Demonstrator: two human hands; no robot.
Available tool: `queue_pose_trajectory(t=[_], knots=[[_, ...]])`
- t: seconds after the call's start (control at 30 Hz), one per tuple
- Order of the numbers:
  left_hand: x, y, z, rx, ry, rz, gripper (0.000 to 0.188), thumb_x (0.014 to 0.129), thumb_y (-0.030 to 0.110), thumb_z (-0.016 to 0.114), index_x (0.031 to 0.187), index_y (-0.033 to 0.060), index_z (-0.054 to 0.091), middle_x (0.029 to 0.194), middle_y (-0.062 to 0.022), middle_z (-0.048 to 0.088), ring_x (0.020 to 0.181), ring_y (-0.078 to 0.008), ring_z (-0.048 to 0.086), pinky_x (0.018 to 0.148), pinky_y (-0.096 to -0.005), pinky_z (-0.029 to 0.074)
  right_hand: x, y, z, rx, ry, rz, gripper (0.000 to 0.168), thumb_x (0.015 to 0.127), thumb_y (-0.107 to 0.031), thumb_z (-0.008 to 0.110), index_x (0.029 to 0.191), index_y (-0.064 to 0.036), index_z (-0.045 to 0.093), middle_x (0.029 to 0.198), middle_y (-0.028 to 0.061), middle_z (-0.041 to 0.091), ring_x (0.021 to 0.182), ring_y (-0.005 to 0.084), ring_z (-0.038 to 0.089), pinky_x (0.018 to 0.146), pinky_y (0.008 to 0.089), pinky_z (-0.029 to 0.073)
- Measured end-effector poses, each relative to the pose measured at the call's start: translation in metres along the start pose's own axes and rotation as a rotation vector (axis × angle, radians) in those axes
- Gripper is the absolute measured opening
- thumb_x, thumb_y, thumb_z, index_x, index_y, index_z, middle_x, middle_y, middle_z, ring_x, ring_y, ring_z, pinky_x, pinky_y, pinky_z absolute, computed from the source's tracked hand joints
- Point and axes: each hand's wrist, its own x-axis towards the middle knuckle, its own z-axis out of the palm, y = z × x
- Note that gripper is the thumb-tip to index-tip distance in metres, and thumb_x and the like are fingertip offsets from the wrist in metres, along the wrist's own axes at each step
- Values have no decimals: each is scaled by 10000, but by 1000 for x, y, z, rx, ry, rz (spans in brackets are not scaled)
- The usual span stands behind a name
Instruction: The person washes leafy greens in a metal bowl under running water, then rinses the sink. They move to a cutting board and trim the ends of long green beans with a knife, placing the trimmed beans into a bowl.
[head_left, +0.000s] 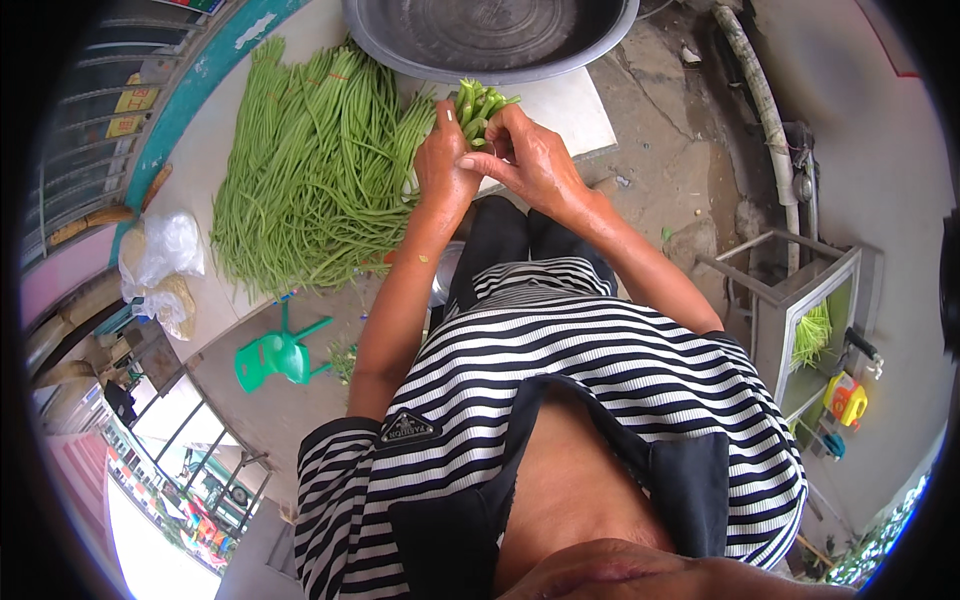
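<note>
A compact bundle of green beans or stalks is between my hands, its ends pointing away from me. My left hand grips its left side; a pale band or ring shows on one finger. From the right, my right hand touches the bundle with bent fingers, its thumb reaching across to the left hand. Whether those fingers pinch anything is hidden. Left of my hands, a large heap of long green yardlong beans covers much of the pale tabletop. Reddish bands circle some bunches.
A wide metal basin stands at the table's far side. Clear plastic bags lie at the left end. On the floor is a green plastic stool. A metal-framed stand holding greens and a pipe line the right wall.
</note>
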Motion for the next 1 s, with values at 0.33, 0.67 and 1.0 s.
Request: queue_pose_trajectory(t=[0.33, 0.67, 1.0], knots=[[1, 5, -5, 96, 9, -57, 563, 784, 212, 756, 1198, 8, 434, 831, -256, 672, 774, -461, 655, 645, -521, 502, 2, 10, -14, -82, -134, 32, 275, 949, -269, 623, 910, -13, 532, 660, 117, 559, 570, 265, 550, 533, 408, 429], [-15, 2, -10, -116, 10, -5, 655, 701, 128, 795, 1224, 41, 410, 951, -252, 665, 837, -455, 653, 715, -508, 514, 22, -20, -57, 623, -109, 87, 178, 949, -197, 652, 1026, -40, 619, 923, 24, 664, 685, 68, 504, 583, 236, 414], [-26, 13, -15, -62, -85, -6, 730, 709, 100, 806, 1286, 43, 363, 1045, -270, 647, 935, -460, 643, 772, -492, 515, 67, -18, -66, -179, -459, -205, 242, 788, -203, 745, 866, 18, 686, 772, 116, 659, 685, 238, 620, 650, 349, 488]])
